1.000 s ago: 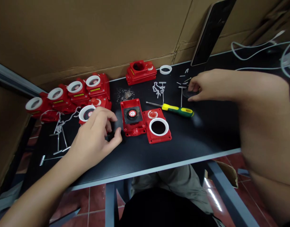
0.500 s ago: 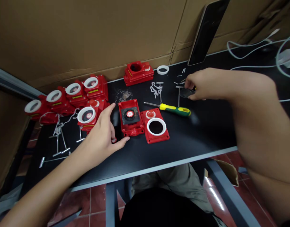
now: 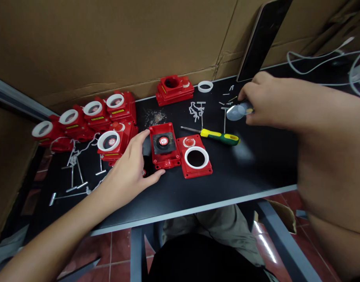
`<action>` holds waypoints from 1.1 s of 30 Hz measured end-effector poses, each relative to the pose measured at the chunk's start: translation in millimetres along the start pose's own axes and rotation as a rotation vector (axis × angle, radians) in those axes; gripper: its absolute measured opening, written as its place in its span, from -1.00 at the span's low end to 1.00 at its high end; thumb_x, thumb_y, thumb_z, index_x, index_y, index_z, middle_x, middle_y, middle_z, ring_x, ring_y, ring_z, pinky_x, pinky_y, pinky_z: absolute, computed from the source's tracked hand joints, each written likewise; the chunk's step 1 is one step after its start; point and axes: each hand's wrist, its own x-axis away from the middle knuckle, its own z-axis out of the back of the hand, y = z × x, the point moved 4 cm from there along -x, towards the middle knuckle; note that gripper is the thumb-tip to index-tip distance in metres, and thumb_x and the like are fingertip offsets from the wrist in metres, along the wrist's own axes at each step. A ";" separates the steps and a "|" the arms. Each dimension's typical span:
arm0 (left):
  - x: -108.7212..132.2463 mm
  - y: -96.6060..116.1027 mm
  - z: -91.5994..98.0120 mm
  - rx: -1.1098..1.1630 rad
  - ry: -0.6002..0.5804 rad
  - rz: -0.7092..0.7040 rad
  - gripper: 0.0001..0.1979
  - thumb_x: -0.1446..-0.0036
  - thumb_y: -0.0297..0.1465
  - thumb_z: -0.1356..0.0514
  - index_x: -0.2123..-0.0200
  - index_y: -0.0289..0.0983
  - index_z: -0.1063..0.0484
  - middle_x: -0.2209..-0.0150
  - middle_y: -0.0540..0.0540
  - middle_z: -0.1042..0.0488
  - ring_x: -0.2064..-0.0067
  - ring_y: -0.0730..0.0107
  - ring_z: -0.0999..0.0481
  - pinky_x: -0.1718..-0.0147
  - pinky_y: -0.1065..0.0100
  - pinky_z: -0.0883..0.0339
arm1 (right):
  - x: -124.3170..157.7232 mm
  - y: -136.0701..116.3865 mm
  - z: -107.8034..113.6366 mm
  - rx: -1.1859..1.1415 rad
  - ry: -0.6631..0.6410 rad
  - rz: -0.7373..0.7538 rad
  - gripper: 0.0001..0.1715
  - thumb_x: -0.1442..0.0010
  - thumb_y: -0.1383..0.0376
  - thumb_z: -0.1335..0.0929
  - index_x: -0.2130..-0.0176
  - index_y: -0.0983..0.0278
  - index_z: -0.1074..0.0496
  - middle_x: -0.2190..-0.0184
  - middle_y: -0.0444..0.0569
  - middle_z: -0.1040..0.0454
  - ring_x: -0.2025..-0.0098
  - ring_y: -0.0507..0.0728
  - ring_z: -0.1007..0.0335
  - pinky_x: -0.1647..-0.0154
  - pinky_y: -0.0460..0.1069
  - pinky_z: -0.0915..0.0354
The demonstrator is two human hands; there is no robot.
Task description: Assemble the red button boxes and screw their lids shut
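Toward the front edge of the desk [image 3: 250,168], curving the left hand [image 3: 131,162] with grip apart along the left side of an open red box [image 3: 165,158], contact unclear, beside a white-ringed red cover [image 3: 186,158]. Beyond the yellow-green screwdriver [image 3: 219,136], clamping a shiny pale disc [image 3: 235,112] in the grip of the right hand [image 3: 263,100], near pins [image 3: 232,87] toward the rear edge.

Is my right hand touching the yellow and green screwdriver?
Apart: the head view shows bare black tabletop between the right hand and the screwdriver.
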 end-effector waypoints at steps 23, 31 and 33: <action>-0.2 3.9 -5.5 0.033 -0.017 -0.042 0.10 -0.41 -0.15 -0.48 -0.71 -0.27 0.13 -0.56 -0.54 -0.38 -0.45 -0.38 -0.64 -0.29 -0.17 -0.70 | 10.4 -144.8 27.5 -0.980 0.394 0.836 -0.74 -0.28 0.33 -0.50 0.08 0.14 -0.43 -0.05 -0.01 -0.55 0.31 0.03 -0.30 0.31 0.02 -0.41; 4.7 0.8 -11.2 0.053 0.009 -0.135 -0.02 -0.49 -0.22 -0.40 -0.62 -0.28 0.19 -0.47 -0.57 -0.46 -0.40 -0.37 -0.70 -0.18 -0.15 -0.76 | 6.2 -152.9 13.3 -0.953 0.390 0.863 -0.80 -0.38 0.38 -0.48 0.02 0.18 -0.50 -0.04 0.08 -0.51 0.01 0.18 -0.53 0.16 0.05 -0.53; 4.8 2.4 -10.2 0.057 0.014 -0.145 -0.07 -0.50 -0.24 -0.40 -0.60 -0.28 0.15 -0.43 -0.52 -0.49 -0.44 -0.35 -0.66 -0.24 -0.14 -0.74 | 7.9 -150.6 11.4 -0.957 0.401 0.863 -0.83 -0.43 0.33 -0.49 -0.02 0.19 -0.53 -0.06 0.09 -0.52 0.11 0.13 -0.51 0.23 0.02 -0.51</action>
